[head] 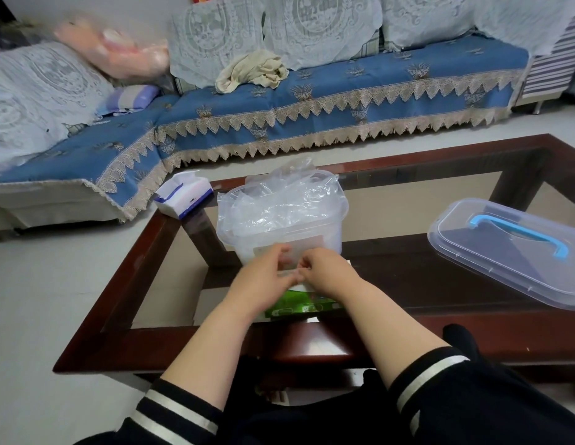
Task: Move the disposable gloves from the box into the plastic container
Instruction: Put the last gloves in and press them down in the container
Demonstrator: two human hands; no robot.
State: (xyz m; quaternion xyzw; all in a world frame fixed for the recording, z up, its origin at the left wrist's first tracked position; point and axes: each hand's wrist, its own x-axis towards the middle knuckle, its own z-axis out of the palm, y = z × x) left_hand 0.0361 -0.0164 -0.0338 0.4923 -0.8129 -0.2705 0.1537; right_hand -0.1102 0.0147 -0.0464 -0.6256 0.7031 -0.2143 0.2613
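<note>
Living room with a blue sofa [312, 101] under lace covers along the back, pale floor, dark wooden coffee table [440, 277] with glass panels in front. On the sofa from the left: pink plastic-wrapped bundle [112, 49], striped pillow [132, 97], crumpled beige cloth [251, 72]. On the table's far left corner, white and blue tissue pack [183, 197]. Mid-table, clear plastic container [312, 232], lid off, heaped with thin see-through gloves [286, 200] rising above the rim. Just in front of it, green glove box [299, 305], mostly hidden beneath both wrists. Left hand [263, 281] over the box, fingers bent, tips meeting the right hand at a thin clear film, apparently a glove, too faint to make out. Right hand [324, 271] likewise curled, fingertips pinching at the same spot. Dark sleeves with white stripes at the bottom edge. Far right on the table, clear lid [511, 252] with a blue handle, well apart from the container.
</note>
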